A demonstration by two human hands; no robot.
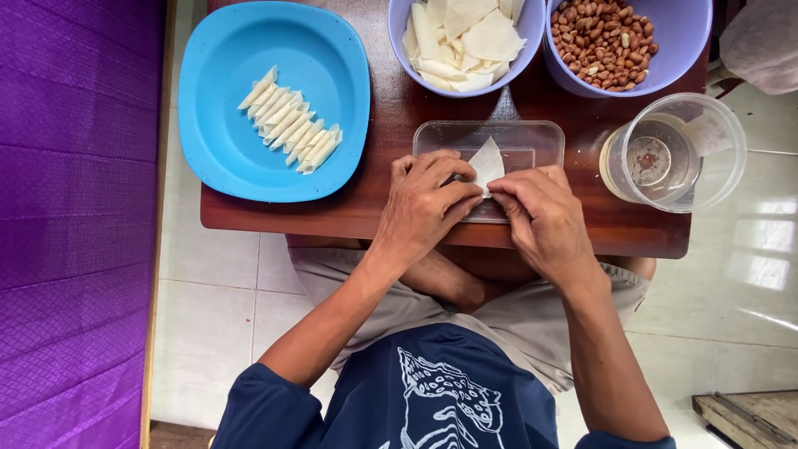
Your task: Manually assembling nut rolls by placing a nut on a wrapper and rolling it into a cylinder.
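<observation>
Pinching one wrapper (pixel 487 162) between both hands, left (pixel 424 204), right (pixel 540 216), over one clear tray (pixel 532 141) at desk (pixel 391 208) front edge; two bowls (pixel 690 33) at back edge.

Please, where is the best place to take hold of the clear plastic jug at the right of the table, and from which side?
Probably grip the clear plastic jug around its round wall, coming from the right, where floor lies open. It stands upright at the wooden table's right edge, and the bowl of peanuts crowds its far side. Both the left hand and right hand are busy on a wrapper.
</observation>
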